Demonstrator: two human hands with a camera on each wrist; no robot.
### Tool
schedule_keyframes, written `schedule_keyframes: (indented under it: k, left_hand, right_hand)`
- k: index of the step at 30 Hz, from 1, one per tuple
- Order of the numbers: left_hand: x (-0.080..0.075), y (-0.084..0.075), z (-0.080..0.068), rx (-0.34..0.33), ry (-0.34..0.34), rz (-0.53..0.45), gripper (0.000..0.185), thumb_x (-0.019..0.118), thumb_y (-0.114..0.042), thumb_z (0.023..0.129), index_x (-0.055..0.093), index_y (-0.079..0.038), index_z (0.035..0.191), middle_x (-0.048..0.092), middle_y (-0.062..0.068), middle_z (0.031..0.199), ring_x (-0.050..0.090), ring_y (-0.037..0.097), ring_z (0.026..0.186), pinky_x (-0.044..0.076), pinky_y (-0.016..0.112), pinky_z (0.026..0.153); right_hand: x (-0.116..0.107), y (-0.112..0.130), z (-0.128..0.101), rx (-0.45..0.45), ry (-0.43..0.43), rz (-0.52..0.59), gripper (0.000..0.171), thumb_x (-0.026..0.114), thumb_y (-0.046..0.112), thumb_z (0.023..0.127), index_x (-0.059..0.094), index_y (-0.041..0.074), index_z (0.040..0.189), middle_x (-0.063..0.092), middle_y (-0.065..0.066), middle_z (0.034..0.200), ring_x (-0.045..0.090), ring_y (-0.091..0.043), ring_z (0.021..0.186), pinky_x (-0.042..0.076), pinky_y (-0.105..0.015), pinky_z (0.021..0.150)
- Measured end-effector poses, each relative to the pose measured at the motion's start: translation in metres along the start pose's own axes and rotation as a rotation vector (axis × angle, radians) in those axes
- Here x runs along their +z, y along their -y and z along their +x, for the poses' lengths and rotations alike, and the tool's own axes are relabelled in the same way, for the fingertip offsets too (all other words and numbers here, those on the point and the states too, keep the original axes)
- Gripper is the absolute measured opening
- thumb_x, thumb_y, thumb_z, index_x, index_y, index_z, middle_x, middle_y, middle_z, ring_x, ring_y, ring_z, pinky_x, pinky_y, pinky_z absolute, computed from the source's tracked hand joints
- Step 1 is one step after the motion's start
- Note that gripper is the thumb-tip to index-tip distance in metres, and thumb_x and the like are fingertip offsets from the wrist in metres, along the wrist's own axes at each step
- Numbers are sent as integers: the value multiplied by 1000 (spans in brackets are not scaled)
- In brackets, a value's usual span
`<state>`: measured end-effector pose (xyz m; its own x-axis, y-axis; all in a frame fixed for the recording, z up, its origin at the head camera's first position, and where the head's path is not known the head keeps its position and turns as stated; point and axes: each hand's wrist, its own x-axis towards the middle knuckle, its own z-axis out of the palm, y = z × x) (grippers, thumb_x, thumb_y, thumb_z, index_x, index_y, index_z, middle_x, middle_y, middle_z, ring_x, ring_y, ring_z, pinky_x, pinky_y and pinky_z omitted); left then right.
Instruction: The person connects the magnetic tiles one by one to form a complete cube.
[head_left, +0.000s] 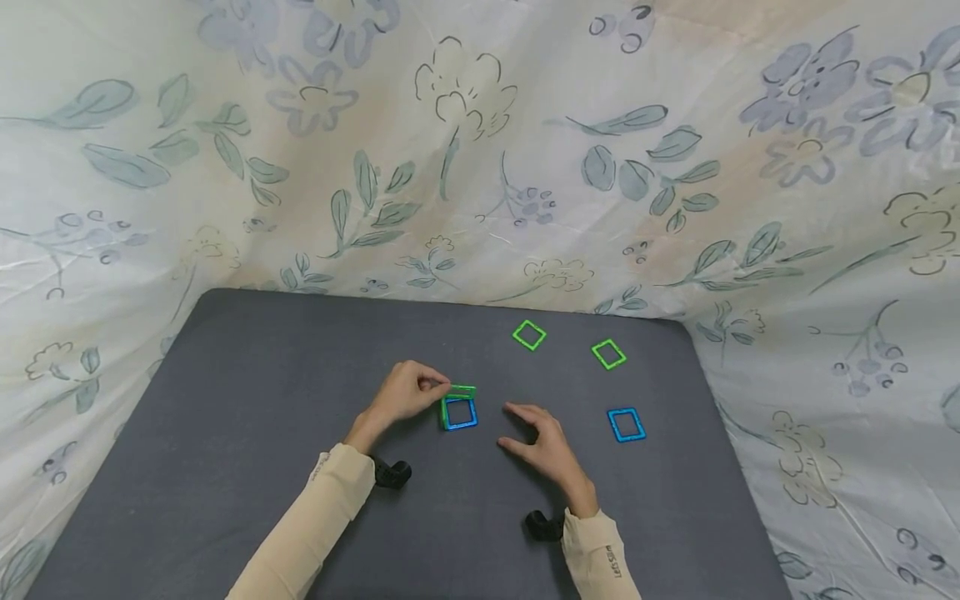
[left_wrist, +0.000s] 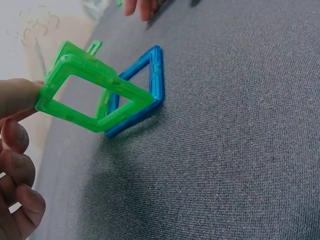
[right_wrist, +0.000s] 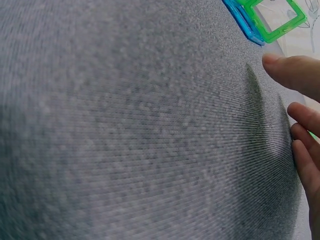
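Note:
A blue square magnetic tile (head_left: pixel 476 413) lies flat on the dark table, with green square magnetic tiles (left_wrist: pixel 75 117) standing up along its edges and meeting at a corner. My left hand (head_left: pixel 405 392) pinches the green tiles at that upper corner between thumb and index finger, its other fingers curled loosely. To the right of this small structure, my right hand (head_left: pixel 546 446) hovers close over the table with thumb and fingers spread apart and nothing between them. In the right wrist view, the thumb (right_wrist: pixel 292 72) points toward the blue and green tiles.
Two more green square tiles, one (head_left: pixel 529 335) at the back and another (head_left: pixel 608 354) to its right, lie flat on the table. A loose blue square tile (head_left: pixel 626 425) lies right of my right hand. Floral cloth (head_left: pixel 465 225) hangs behind and beside the table (head_left: pixel 285 358).

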<state>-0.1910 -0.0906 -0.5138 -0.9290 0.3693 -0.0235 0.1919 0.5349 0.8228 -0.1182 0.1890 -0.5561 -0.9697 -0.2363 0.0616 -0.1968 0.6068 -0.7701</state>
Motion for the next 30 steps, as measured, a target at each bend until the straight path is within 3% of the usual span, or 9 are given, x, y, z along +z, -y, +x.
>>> schedule_keyframes:
  k: [4,9,14,21,26,30]
  left_hand:
    - [2,-2,-1,32,-45,57,14,72,-17,95,83,-8,99,53,-4,53,38,5,46,30,21,46]
    - [2,-7,-2,52,-80,142,13,73,-17,94,83,-9,96,54,-5,53,39,6,47,29,21,46]
    - [5,-9,-2,55,-99,198,13,72,-17,94,83,-11,96,52,-6,50,37,5,44,27,20,45]
    - [9,-11,-2,56,-134,251,14,71,-17,94,84,-12,95,48,-8,46,34,4,41,23,19,42]
    - [11,-12,-2,61,-151,280,14,72,-18,93,84,-12,94,47,-9,45,33,4,40,22,19,42]
    - [11,-11,-3,61,-152,274,14,72,-18,93,84,-12,94,46,-9,45,32,4,40,21,19,42]
  right_hand:
    - [2,1,0,-7,-15,-9,55,86,14,82,68,4,133,69,-14,130,62,-35,124,48,-54,105]
    - [10,9,5,-53,-59,8,43,84,12,84,73,2,124,74,-13,109,70,-29,98,58,-40,83]
    - [25,24,13,-140,8,-84,34,80,14,89,75,2,120,71,-7,91,64,-17,79,53,-27,72]
    - [38,37,12,-159,16,-313,31,81,20,89,78,10,118,60,1,91,44,-8,74,42,-22,65]
    - [39,37,11,-144,3,-319,32,81,23,89,78,11,118,59,1,93,43,-8,75,42,-22,65]
    - [32,33,9,-143,-24,-249,34,82,20,87,78,10,119,63,-2,94,51,-12,78,46,-24,69]
